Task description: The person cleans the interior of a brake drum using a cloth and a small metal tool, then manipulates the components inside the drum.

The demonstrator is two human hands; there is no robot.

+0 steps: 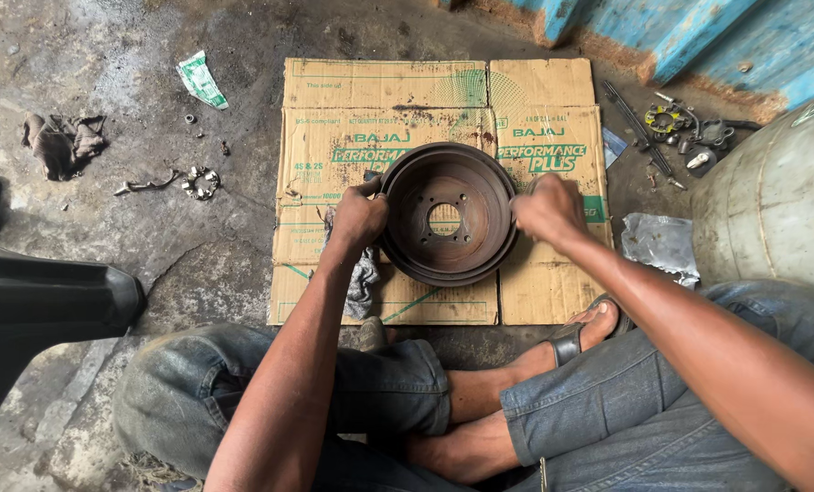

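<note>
A rusty brown brake drum (445, 217) lies open side up on a flattened cardboard sheet (334, 164), showing a centre hole and several bolt holes. My left hand (357, 219) grips its left rim, thumb over the edge. My right hand (548, 211) grips the right rim. A grey rag (363, 278) lies on the cardboard under my left wrist.
I sit cross-legged in jeans and sandals on a concrete floor. Small metal parts and a bearing (669, 118) lie at the upper right by a grey drum-like tank (776, 196). A ring part (201, 182), dirty cloth (59, 141) and a green wrapper (201, 79) lie left. A black object (33, 301) juts in from the left.
</note>
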